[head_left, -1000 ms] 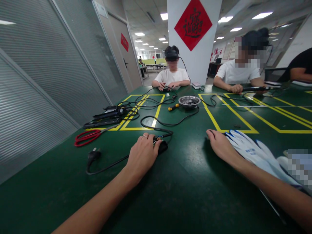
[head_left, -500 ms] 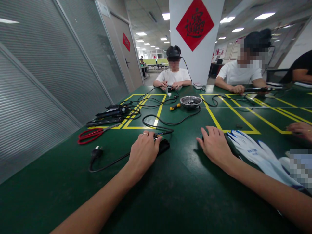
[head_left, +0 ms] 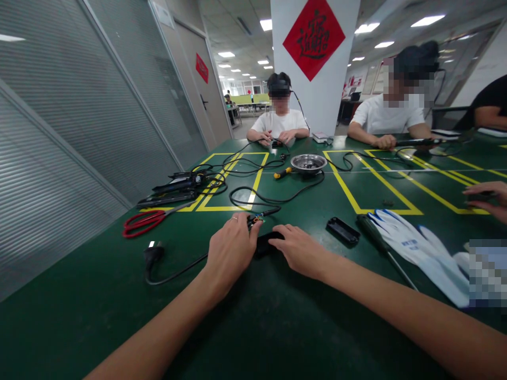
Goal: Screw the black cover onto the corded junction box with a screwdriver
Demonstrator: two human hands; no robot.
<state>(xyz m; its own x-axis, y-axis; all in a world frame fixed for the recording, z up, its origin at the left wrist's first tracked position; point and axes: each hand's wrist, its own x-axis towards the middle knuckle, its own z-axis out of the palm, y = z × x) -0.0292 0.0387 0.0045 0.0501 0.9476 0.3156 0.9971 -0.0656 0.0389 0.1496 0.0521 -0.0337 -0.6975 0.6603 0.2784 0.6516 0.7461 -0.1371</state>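
My left hand (head_left: 232,248) is closed on a small wired part (head_left: 256,219) with coloured wires, which joins a black cable. A plug (head_left: 153,252) lies to the left on its cord, which runs under that hand. My right hand (head_left: 301,250) has its fingers on a black casing (head_left: 264,244) just beside the left hand, the thumb along its near side. To the right, a second black casing piece (head_left: 343,231) lies open side up on the green table (head_left: 309,322). A screwdriver (head_left: 372,232) rests next to white gloves (head_left: 415,248).
Red-handled scissors (head_left: 144,222) and black devices with cables (head_left: 174,191) lie at the left. A metal bowl (head_left: 309,163) and a yellow-black tool (head_left: 282,173) sit further back. Two people work across the table; another person's hand (head_left: 489,198) is at the right edge.
My right hand has moved left from beside the gloves to the black casing, and the second casing piece and screwdriver now show. The other person's hand at right has risen. My left hand stays about the same.
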